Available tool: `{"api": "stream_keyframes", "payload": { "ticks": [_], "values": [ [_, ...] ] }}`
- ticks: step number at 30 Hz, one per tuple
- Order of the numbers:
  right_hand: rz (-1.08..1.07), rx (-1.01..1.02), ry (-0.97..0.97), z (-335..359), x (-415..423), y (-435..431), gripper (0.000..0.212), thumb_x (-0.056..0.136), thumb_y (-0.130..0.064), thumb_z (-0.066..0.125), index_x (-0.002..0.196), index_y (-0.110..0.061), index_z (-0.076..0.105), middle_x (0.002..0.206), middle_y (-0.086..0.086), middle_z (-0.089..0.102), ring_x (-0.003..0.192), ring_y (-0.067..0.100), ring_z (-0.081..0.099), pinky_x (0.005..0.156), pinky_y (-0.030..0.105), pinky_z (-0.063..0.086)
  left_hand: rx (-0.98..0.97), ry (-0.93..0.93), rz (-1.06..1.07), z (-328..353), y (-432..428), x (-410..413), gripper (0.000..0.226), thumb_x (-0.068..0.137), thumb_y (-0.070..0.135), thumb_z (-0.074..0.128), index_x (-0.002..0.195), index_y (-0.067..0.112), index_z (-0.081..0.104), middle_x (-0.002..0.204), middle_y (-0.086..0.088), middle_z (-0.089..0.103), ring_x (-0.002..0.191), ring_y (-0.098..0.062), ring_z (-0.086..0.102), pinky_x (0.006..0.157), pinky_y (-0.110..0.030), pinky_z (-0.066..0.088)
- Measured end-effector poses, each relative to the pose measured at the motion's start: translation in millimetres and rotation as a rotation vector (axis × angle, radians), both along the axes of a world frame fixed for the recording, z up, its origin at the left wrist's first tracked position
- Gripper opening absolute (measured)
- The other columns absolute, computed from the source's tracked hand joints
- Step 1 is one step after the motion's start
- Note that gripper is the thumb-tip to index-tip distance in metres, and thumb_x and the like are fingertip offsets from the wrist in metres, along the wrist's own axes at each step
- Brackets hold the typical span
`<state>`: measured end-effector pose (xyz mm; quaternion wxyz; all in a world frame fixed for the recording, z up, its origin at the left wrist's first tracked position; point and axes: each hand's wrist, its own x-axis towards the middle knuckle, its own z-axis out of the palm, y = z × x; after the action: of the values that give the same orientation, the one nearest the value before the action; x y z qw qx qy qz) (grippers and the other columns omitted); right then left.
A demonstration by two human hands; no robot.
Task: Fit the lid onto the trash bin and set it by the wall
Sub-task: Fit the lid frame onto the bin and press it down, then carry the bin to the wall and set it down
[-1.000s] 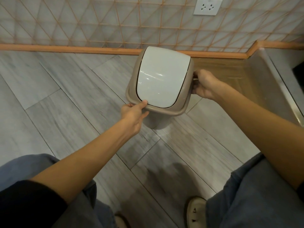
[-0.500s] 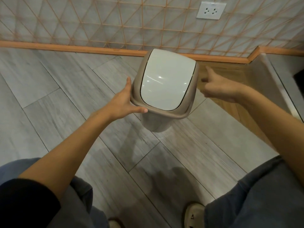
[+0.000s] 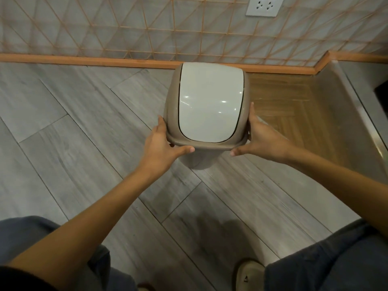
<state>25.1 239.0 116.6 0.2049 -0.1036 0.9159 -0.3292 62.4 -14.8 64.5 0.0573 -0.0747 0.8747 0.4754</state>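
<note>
I clasp the lid [image 3: 210, 106] at nine and three o'clock, left hand [image 3: 162, 143] and right hand [image 3: 261, 139] pressing its rim to steady the bin [image 3: 197, 160] (wall [image 3: 126, 28] at twelve, close behind).

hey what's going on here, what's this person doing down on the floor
A person is handling a small tan trash bin on a grey plank floor. Its lid, tan-framed with a white swing flap, is already on top. The left hand and right hand cup the lid's two sides, thumbs under its near rim. The bin is close to the tiled wall, near the orange baseboard; whether it rests on the floor or is lifted isn't clear.
</note>
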Motion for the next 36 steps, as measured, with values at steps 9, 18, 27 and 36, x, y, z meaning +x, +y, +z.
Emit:
{"api": "stream_keyframes", "payload": {
  "ticks": [9,18,27,36],
  "values": [
    [-0.028,-0.108,0.03,-8,-25,4,0.126,0.063,-0.018,0.088,0.154,-0.024,0.001,0.146,-0.002,0.046,0.129,0.018,0.047,0.093,0.021,0.04,-0.026,0.011,0.014,-2,4,-25,0.126,0.052,0.062,0.079,0.151,0.01,0.022,0.14,-0.007,0.048,0.125,-0.023,0.052,0.098,-0.037,0.053],
    [-0.039,-0.095,0.06,-11,-112,11,0.115,0.055,-0.031,0.091,0.149,-0.02,0.025,0.143,-0.005,0.048,0.131,0.018,0.047,0.107,0.039,0.042,-0.055,0.051,0.024,5,11,-105,0.11,0.062,0.045,0.083,0.147,0.004,0.027,0.136,-0.01,0.052,0.124,-0.027,0.053,0.1,-0.039,0.05],
    [-0.062,-0.242,0.08,-21,-187,1,0.105,0.057,-0.011,0.09,0.145,-0.015,0.034,0.132,-0.009,0.053,0.126,0.011,0.048,0.096,0.017,0.044,0.013,0.054,-0.005,10,4,-180,0.088,0.071,0.026,0.082,0.142,0.009,0.034,0.138,-0.005,0.053,0.12,-0.018,0.052,0.089,-0.02,0.041],
    [-0.166,-0.185,0.248,-28,-218,-18,0.054,0.077,-0.017,0.077,0.126,-0.011,0.055,0.106,0.001,0.065,0.094,0.015,0.06,0.068,0.018,0.047,-0.108,0.066,0.051,12,0,-236,0.096,0.064,0.039,0.085,0.141,0.005,0.037,0.137,-0.009,0.054,0.125,-0.028,0.051,0.096,-0.035,0.048]
  ]
}}
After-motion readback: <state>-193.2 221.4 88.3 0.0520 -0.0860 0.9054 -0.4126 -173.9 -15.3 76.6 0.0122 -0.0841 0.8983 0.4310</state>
